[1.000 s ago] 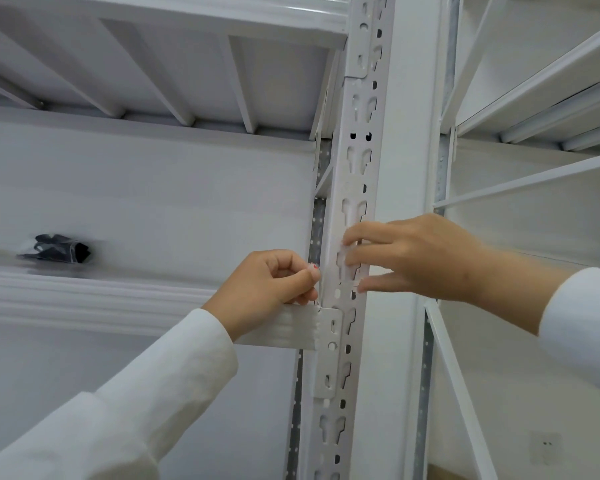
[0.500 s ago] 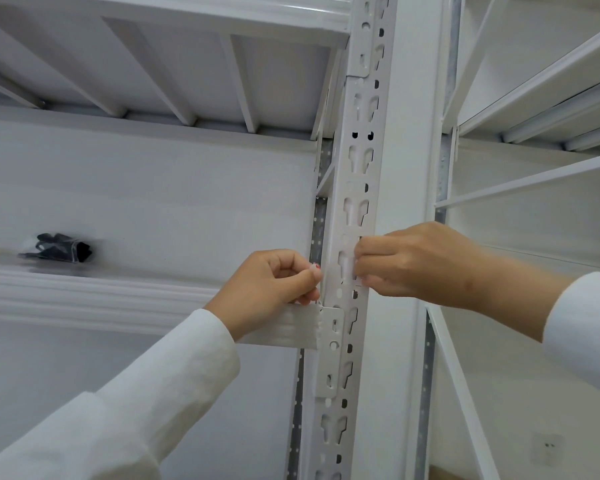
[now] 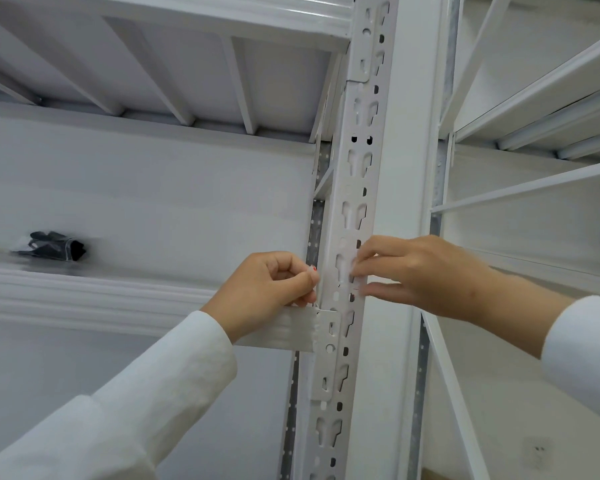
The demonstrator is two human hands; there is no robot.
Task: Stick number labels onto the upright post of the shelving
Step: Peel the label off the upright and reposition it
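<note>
The right hand (image 3: 420, 275) presses a thin, limp, near-weightless label (image 3: 355, 277) against the slotted upright post (image 3: 357, 161) with its fingertips, best handled by its edges, while the left hand (image 3: 267, 289) pinches something small beside the post.

I note the post (image 3: 355, 188) is white with rows of dark punched slots; sleeves (image 3: 174, 372) white; black bundle (image 3: 54, 245) on a white shelf (image 3: 84, 299).
</note>
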